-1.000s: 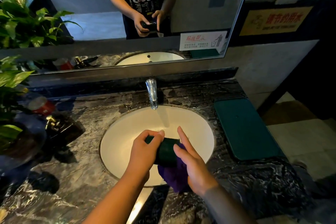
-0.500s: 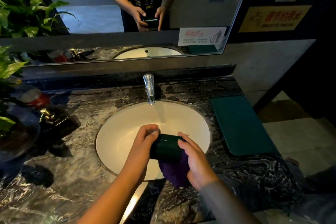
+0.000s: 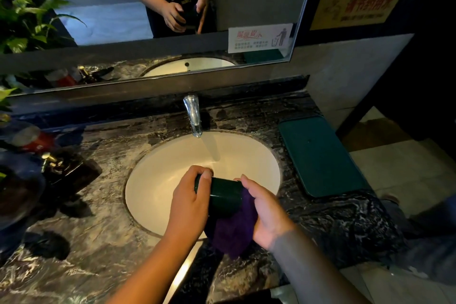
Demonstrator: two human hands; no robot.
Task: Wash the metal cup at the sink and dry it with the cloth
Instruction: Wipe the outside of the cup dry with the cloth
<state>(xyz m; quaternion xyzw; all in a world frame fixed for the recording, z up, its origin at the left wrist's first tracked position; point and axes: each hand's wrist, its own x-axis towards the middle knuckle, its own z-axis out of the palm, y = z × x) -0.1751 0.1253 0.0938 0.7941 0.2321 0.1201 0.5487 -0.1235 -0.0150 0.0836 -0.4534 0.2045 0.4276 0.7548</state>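
A dark green metal cup [image 3: 225,195] lies on its side in the air over the front of the white sink basin [image 3: 160,180]. My left hand [image 3: 190,202] grips its left end, fingers curled over the rim. My right hand [image 3: 267,212] holds a purple cloth [image 3: 234,229] against the cup's right side and underside. The cloth hangs down below the cup. The chrome tap [image 3: 193,116] stands at the back of the basin.
The dark marble counter [image 3: 93,229] surrounds the basin. A green mat [image 3: 318,155] lies to the right. Bottles and dark clutter [image 3: 49,163] sit on the left, beside a potted plant [image 3: 22,24]. A mirror [image 3: 172,19] covers the wall behind.
My right hand has shifted around the cup with the cloth, fingers curling then spreading along its side. The cup stays over the sink in my left hand. My view has dipped slightly.
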